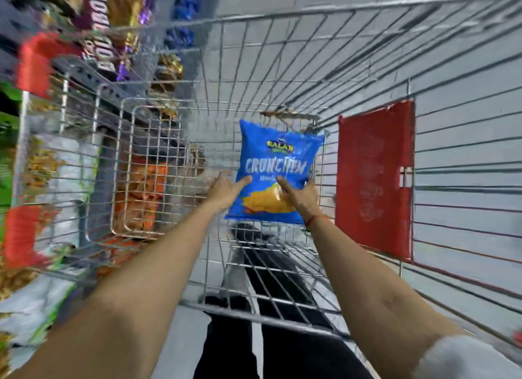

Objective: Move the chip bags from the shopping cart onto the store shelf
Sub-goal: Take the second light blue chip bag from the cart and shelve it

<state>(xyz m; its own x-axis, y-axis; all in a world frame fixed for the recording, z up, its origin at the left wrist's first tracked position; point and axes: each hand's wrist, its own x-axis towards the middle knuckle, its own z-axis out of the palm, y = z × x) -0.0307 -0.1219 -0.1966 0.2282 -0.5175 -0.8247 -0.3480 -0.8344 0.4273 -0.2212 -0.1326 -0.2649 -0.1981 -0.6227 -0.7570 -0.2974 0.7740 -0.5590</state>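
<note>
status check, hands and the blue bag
Left hand and right hand both on blue chip bag, inside cart. Grip closure unclear. Nothing blocking the lift.

- A wire shopping cart [282, 67] is standing open below the camera, with a red panel [375, 180] hanging on its right wall.
- A blue chip bag [271, 158] is sitting upright inside the cart.
- A store shelf [84, 76] is running along the left, carrying blurred snack packets [99, 25].
</note>
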